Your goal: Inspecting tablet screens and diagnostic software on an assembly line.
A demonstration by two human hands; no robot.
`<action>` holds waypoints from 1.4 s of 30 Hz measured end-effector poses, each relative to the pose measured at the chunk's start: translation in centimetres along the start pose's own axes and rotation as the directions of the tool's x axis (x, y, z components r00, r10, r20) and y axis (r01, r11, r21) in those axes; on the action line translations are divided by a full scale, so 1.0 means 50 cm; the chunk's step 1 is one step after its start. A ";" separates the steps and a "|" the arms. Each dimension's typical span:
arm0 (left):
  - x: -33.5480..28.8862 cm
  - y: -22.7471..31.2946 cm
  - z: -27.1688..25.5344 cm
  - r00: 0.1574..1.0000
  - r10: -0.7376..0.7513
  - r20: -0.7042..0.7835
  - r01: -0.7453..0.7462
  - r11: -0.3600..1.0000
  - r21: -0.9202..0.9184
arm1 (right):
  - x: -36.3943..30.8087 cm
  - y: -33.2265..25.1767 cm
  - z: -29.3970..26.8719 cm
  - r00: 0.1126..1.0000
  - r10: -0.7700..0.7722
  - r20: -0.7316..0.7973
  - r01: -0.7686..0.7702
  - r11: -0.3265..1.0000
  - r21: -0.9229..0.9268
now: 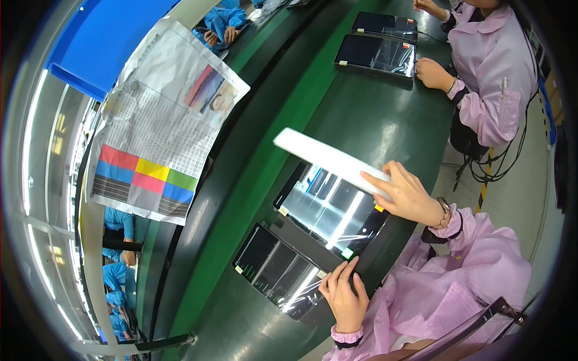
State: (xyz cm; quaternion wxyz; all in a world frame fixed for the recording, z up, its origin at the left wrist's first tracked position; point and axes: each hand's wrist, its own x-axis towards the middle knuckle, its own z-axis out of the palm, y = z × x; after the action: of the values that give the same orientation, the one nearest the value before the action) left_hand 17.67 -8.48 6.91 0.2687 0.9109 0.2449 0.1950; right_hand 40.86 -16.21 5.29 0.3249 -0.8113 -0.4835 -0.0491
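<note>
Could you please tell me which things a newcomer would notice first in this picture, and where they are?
Probably the large white paper sheet with coloured blocks, at the upper left. Next, the long, flat white bar near the centre, held in the person's right hand. Below it, two dark, glossy rectangular screens lie on the dark green, shiny worktable.

Worn on head, left of two fisheyes. Looking down on left hand (347,299), right hand (410,194) and green bench (361,114) from close above.
</note>
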 end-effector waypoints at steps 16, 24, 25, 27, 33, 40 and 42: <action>0.001 -0.026 0.010 0.993 -0.069 0.101 0.036 0.955 0.295 | 0.010 0.019 0.044 0.999 -0.038 0.039 0.044 0.981 -0.189; 0.017 -0.021 0.006 0.991 -0.059 0.120 0.017 0.946 0.322 | 0.010 0.020 0.048 0.996 -0.080 0.028 0.084 0.978 -0.192; 0.016 -0.021 0.002 0.993 -0.061 0.102 0.024 0.945 0.327 | 0.009 0.020 0.046 0.996 -0.078 0.030 0.083 0.978 -0.192; 0.021 -0.019 -0.005 0.993 -0.067 0.100 0.031 0.944 0.329 | 0.007 0.019 0.042 0.997 -0.050 0.063 0.062 0.975 -0.212; 0.030 -0.034 -0.014 0.993 -0.109 0.044 0.084 0.921 0.381 | 0.009 0.022 0.042 0.998 -0.040 0.052 0.049 0.981 -0.189; 0.066 -0.052 -0.051 0.990 -0.140 -0.035 0.143 0.921 0.362 | 0.014 0.033 0.044 0.982 0.098 0.160 -0.097 0.995 -0.018; 0.076 -0.052 -0.049 0.985 -0.168 -0.025 0.166 0.917 0.363 | 0.007 0.049 0.044 0.974 0.115 0.194 -0.124 0.992 0.032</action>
State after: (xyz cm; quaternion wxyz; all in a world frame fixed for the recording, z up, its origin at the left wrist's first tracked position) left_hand 18.64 -3.48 8.16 0.1117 0.9213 0.3526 0.1197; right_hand 42.53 -15.49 2.53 0.2969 -0.8326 -0.4638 0.0592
